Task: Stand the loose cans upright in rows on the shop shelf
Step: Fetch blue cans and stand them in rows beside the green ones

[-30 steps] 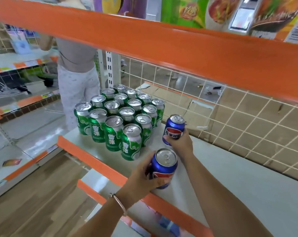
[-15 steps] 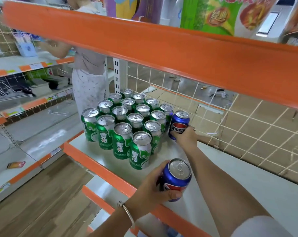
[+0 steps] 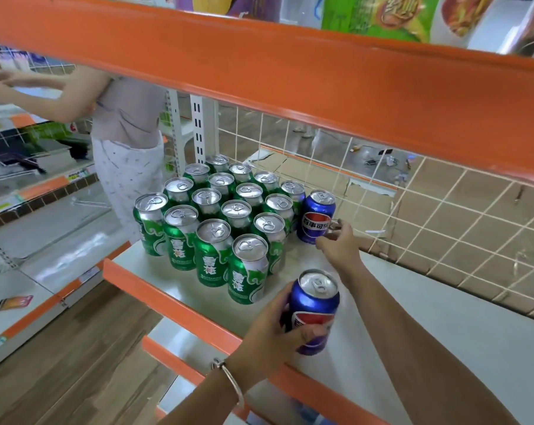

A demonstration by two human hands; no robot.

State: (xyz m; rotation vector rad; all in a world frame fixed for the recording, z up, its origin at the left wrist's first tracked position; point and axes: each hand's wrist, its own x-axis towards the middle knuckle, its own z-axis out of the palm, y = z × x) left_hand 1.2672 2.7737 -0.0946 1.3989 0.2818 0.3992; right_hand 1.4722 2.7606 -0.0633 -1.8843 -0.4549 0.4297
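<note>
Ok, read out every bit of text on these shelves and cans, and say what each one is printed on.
"雪花": on the front of the green cans.
"百事可乐": across the round logo of the standing blue can.
Small line under "雪花": too small to read.
Logo on the held blue can: partly covered by the left hand, no text readable.
Characters on the green snack bag above: blurred.
Print on the price labels, left shelving: too small.
</note>
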